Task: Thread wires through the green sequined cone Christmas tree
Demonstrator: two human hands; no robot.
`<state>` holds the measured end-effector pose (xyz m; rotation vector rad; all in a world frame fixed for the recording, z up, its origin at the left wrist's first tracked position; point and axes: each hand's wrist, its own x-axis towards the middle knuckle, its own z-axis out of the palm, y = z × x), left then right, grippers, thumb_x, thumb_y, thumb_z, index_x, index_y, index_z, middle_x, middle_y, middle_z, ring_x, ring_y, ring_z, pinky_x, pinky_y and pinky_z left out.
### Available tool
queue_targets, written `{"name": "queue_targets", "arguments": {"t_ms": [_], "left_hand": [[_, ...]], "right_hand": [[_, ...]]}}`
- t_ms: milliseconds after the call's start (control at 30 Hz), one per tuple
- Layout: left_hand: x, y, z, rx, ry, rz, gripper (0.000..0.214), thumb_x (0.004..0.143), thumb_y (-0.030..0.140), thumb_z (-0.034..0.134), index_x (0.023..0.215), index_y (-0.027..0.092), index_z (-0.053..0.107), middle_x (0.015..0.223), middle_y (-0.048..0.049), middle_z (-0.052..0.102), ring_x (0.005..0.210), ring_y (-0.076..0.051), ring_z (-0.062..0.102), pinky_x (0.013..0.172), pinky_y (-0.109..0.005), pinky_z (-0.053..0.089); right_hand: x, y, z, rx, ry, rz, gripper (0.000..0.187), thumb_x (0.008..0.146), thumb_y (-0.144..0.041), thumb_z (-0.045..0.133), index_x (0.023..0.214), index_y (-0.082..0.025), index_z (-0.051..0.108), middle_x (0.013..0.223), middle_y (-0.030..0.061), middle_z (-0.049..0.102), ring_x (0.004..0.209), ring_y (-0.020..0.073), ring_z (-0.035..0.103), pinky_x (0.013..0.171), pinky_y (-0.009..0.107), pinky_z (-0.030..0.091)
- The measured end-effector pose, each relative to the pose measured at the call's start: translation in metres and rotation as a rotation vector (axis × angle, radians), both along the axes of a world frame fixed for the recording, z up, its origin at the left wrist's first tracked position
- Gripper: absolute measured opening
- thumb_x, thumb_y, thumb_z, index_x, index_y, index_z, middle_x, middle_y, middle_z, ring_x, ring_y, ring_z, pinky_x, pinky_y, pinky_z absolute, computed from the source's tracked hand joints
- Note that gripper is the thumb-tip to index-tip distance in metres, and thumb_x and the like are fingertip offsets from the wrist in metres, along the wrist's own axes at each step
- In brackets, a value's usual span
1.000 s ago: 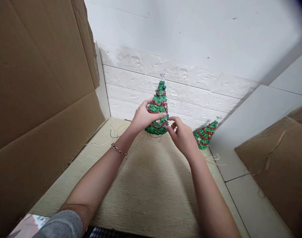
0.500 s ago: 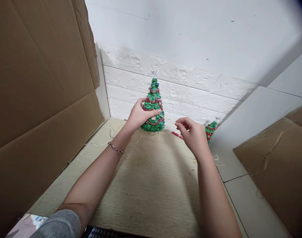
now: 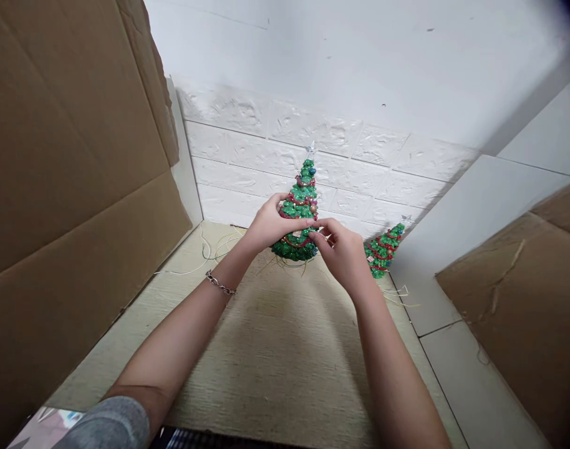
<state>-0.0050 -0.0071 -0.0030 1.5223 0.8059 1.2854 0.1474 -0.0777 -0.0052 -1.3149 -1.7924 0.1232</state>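
Note:
A small green glitter Christmas tree (image 3: 302, 193) with red garlands, coloured beads and a silver star on top stands tilted slightly at the back of the pale wooden table (image 3: 275, 349). My left hand (image 3: 269, 223) is wrapped round its left side and grips it. My right hand (image 3: 342, 252) is closed in a pinch against the tree's lower right side; what it pinches is too small to make out. A chain bracelet (image 3: 218, 284) hangs on my left wrist.
A second, smaller green tree (image 3: 384, 248) leans at the back right by a white panel (image 3: 458, 237). Thin wires (image 3: 210, 249) lie at the back left of the table. Tall cardboard sheets (image 3: 70, 162) stand on the left, and another cardboard sheet (image 3: 523, 299) stands on the right.
My right hand moved back left from near the smaller tree to the big tree's lower right side. The tree shifted slightly right in my left hand.

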Motion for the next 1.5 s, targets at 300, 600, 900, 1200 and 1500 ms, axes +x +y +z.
{"name": "queue_targets", "arguments": {"t_ms": [300,600,900,1200,1500], "left_hand": [[-0.007,0.006,0.003,0.006,-0.060,0.028,0.060,0.054,0.024,0.081,0.107,0.015,0.054,0.103,-0.0124,0.067,0.094,-0.025,0.065,0.084,-0.041,0.051],[-0.002,0.002,0.000,0.030,0.077,0.030,0.064,0.053,0.026,0.082,0.111,0.017,0.054,0.107,-0.0116,0.066,0.099,-0.026,0.062,0.089,-0.043,0.048],[-0.003,0.001,0.000,0.028,0.099,-0.001,0.065,0.052,0.029,0.083,0.110,0.017,0.054,0.105,-0.0118,0.066,0.095,-0.025,0.063,0.087,-0.043,0.049],[-0.031,0.008,0.019,0.023,-0.026,0.155,0.069,0.051,0.027,0.083,0.111,0.015,0.052,0.106,-0.0116,0.066,0.097,-0.026,0.063,0.088,-0.042,0.051],[-0.054,0.025,0.015,0.138,-0.008,0.482,0.059,0.050,0.021,0.082,0.103,0.021,0.056,0.104,-0.0074,0.063,0.103,-0.027,0.059,0.090,-0.041,0.048]], "right_hand": [[0.009,-0.005,0.009,-0.232,0.465,0.284,0.021,0.078,-0.038,0.062,0.084,-0.019,0.058,0.072,-0.0008,0.059,0.065,0.0092,0.053,0.060,0.025,0.040],[0.002,0.012,-0.004,-0.259,0.525,0.194,0.021,0.072,-0.036,0.063,0.074,-0.017,0.053,0.056,-0.0060,0.048,0.050,0.0064,0.040,0.050,0.023,0.030],[0.015,0.014,-0.004,-0.335,0.553,0.181,0.039,0.075,-0.058,0.056,0.075,-0.020,0.046,0.050,-0.0085,0.037,0.043,0.0066,0.032,0.044,0.021,0.025],[0.029,0.044,-0.036,-0.248,0.110,-0.220,0.031,0.086,-0.045,0.044,0.081,-0.018,0.057,0.060,-0.0027,0.051,0.058,0.0121,0.048,0.058,0.023,0.034],[0.005,0.096,-0.088,-0.515,-0.358,-0.305,0.038,0.085,-0.007,0.036,0.110,-0.011,0.064,0.110,0.0187,0.061,0.098,0.0208,0.060,0.079,0.027,0.041]]}}
